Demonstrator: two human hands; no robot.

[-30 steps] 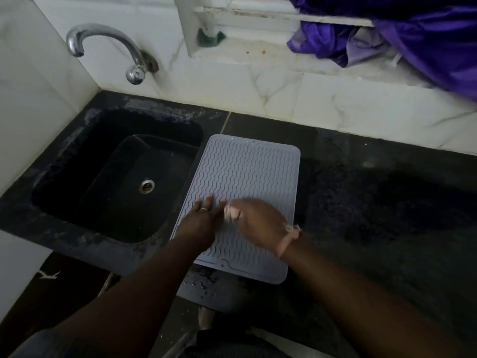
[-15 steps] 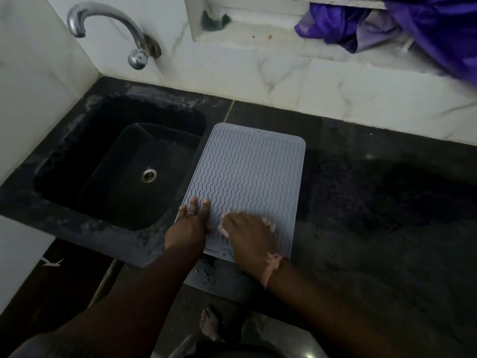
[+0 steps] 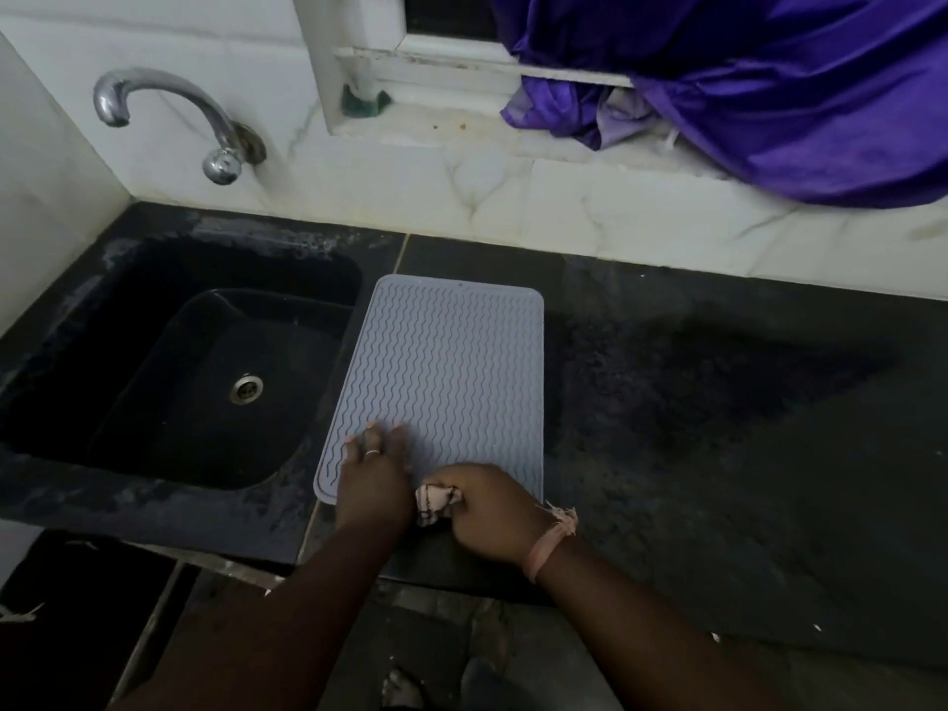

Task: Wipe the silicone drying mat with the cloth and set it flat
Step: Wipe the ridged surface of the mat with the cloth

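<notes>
A grey silicone drying mat (image 3: 451, 372) with a wavy ribbed pattern lies flat on the black counter (image 3: 718, 454), just right of the sink. My left hand (image 3: 374, 474) presses flat on the mat's near left corner, fingers spread, a ring on one finger. My right hand (image 3: 492, 510) is closed around a small bunched pale cloth (image 3: 433, 502) at the mat's near edge, close beside my left hand. The near edge of the mat is hidden under both hands.
A black sink (image 3: 205, 382) with a steel drain sits to the left, a chrome tap (image 3: 169, 115) on the tiled wall above it. Purple fabric (image 3: 769, 94) hangs over the window ledge at the back right. The counter's front edge runs below my wrists.
My right hand with the cloth has drawn back from the mat's lower middle to its near edge. My left hand stays pressed on the near left corner. The camera has tilted.
</notes>
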